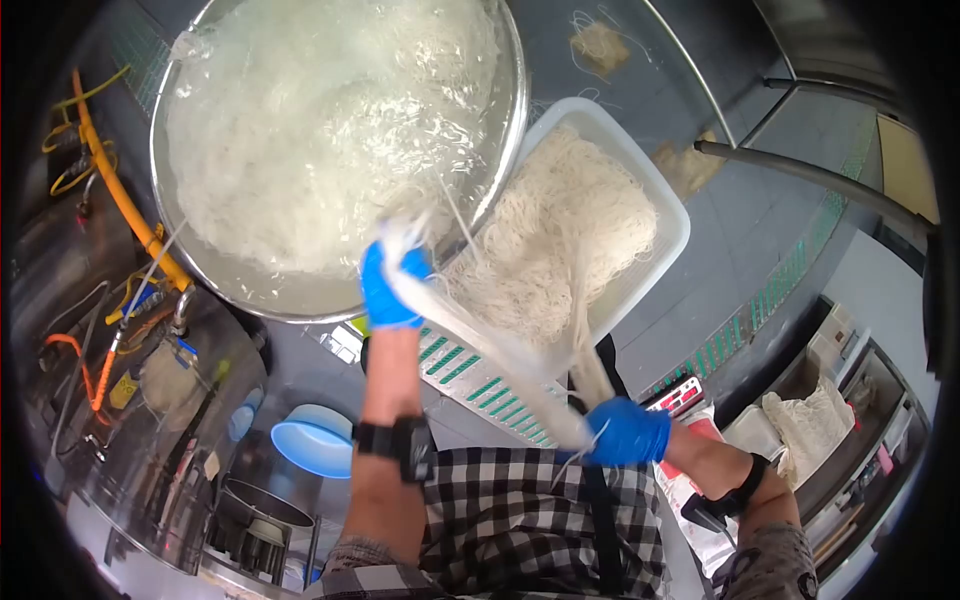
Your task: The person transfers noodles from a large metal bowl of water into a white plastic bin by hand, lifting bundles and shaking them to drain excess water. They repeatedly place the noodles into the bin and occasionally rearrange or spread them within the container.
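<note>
Checked black-and-white cloth (540,510) across the wearer's front sits nearest the camera. Largest beyond it is a round metal basin (525,90) of rippled water, with pale strands spread through much of it. Next in size, a white plastic tub (680,232) just beside the basin's rim bears a heaped tangle (560,230) of similar strands. A long hank (500,355) of them runs aslant between the two hands, over the tub's near side, and another length leads from the right hand up to the heap. The gloved left hand (395,285), at the basin's lower edge, looks wrapped around the hank, with blurred ends poking out above; the gloved right hand (628,432), close to the cloth, appears clenched on the other part. Handling it well probably calls for a snug, uncrushing hold and even, gentle tension, as wet strands may slip or snap; lifting the trailing length smoothly should spare the heap from knotting. Smallest are loose threads (570,465) hanging by the right glove, best gathered in before they snag.
</note>
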Demonstrator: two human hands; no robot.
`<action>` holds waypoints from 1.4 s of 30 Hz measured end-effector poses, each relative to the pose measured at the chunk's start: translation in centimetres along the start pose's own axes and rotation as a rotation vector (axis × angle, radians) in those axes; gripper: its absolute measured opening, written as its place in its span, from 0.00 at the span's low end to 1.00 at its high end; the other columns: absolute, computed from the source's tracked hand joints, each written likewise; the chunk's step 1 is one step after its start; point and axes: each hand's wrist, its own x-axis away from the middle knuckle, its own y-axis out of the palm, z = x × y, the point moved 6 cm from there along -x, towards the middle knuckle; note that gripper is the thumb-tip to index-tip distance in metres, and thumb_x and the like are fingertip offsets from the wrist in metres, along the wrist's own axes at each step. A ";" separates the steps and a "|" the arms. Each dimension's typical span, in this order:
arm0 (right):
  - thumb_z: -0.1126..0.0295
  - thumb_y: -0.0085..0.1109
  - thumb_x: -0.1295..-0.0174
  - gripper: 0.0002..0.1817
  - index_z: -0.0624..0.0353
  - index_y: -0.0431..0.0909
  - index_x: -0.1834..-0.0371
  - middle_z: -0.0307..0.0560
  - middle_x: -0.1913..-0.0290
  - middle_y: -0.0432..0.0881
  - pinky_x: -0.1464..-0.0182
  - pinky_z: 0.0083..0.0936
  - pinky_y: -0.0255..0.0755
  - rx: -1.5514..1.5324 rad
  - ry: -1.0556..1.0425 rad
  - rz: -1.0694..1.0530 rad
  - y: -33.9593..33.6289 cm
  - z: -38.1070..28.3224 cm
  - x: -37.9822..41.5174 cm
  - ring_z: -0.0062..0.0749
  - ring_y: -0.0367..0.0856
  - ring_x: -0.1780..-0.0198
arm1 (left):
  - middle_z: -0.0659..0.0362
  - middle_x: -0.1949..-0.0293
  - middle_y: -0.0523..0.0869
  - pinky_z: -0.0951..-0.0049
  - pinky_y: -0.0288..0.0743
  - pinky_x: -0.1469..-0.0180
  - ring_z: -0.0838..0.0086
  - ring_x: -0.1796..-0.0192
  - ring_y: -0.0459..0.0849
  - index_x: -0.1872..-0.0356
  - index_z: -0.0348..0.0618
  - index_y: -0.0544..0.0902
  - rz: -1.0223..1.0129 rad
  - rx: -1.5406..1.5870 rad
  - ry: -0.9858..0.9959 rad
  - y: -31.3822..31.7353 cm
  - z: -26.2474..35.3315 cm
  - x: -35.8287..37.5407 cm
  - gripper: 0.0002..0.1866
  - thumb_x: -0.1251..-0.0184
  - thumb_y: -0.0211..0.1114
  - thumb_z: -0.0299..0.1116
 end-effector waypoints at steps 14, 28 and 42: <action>0.62 0.58 0.59 0.17 0.52 0.75 0.63 0.51 0.68 0.77 0.63 0.28 0.70 -0.054 -0.097 0.412 -9.5 -2.2 3.7 0.43 0.76 0.66 | 0.54 0.72 0.74 0.72 0.69 0.77 0.70 0.74 0.73 0.60 0.35 0.69 0.219 -0.410 0.498 11.2 25.9 20.8 0.14 0.45 0.46 0.33; 0.77 0.50 0.57 0.18 0.57 0.72 0.57 0.50 0.56 0.74 0.53 0.28 0.65 -0.030 0.179 0.764 -16.0 16.1 2.8 0.43 0.72 0.55 | 0.45 0.50 0.67 0.64 0.61 0.49 0.57 0.48 0.65 0.49 0.36 0.65 -0.768 -1.123 0.053 19.5 -12.2 15.7 0.29 0.55 0.62 0.33; 0.60 0.62 0.57 0.31 0.60 0.59 0.51 0.46 0.66 0.74 0.80 0.20 0.71 -1.045 -0.039 0.359 -10.4 11.7 -26.3 0.29 0.76 0.77 | 0.53 0.48 0.68 0.72 0.60 0.47 0.69 0.48 0.68 0.45 0.33 0.60 0.154 -0.244 -0.534 -4.8 -10.2 -4.2 0.33 0.46 0.56 0.46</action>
